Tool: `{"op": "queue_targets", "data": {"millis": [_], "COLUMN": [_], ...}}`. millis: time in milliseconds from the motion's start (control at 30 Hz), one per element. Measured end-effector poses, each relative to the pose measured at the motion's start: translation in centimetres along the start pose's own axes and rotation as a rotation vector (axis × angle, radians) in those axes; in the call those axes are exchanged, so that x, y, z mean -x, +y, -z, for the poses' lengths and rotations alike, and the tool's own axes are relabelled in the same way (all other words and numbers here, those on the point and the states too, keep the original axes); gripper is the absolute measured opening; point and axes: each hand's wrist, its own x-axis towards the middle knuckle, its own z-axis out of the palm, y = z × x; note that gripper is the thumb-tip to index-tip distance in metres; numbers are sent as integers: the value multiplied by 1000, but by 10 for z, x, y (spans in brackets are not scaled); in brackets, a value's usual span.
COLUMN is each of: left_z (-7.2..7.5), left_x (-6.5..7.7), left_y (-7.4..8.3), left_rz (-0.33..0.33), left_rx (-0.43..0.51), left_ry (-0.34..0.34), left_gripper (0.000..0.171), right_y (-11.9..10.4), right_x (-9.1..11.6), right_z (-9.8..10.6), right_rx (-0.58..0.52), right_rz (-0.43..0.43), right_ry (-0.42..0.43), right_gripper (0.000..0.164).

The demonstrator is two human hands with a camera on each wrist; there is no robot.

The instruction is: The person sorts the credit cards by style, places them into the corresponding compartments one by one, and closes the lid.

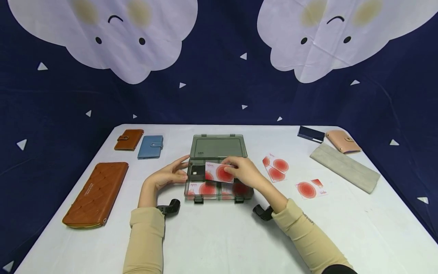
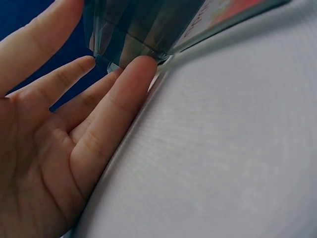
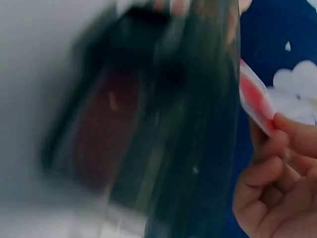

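Note:
A translucent green plastic box lies with its lid folded back at the middle of the table. My right hand pinches a red and white card between thumb and fingers, tilted above the box's rear compartments; in the right wrist view the same card shows edge-on. More red and white cards lie in the front compartments, and a black piece with a pale square sits in the rear left one. Against the box's left wall, my left hand rests its extended fingertips; its thumb touches the lower corner.
Two loose cards, one nearer the box and another, lie to the right. Beyond them are a grey pouch, a pinkish wallet and a dark flat case. Leftward lie a large brown wallet, a small brown one and a blue one.

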Motion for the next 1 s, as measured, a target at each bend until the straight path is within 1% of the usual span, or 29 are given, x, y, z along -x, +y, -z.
{"op": "queue_targets", "data": {"millis": [133,233,300,367,433,500,600,700,900,1000], "left_z": [0,0,0,0,0,0,1,1,1,1], "left_x": [0,-1,-1,-1,-1,-1,-1,-1,-1,0], "left_y": [0,-1,-1,-1,-1,-1,-1,-1,0,0], "left_rz": [1,3,4,4,4,4,4,5,11,17], "left_rx": [11,16,17,16,13,12,13,11,4,-1], "left_ry": [0,-2,-3,-1,2,5,4,3,11,15], "left_gripper": [88,89,89,90,90,90,90,89,89,90], "right_y": [-9,-12,-13,-13,-12,-12,-13,-14,-14,-12], "right_x": [-2,-3,-4,-4,-4,-4,-3,-3,-3,-2], "right_z": [-19,-29,-33,-37,-40,-43,-45,-45,-44,-40], "right_rx": [33,32,12,2,22,74,153,200,229,238], "right_rz": [29,16,-1,-15,-16,-8,-9,-12,-36,-10], "right_ry": [-125,-210,-254,-280,-292,-289,-283,-287,-319,-320], "right_gripper": [28,32,28,19,11,5,4,9,24,27]}}
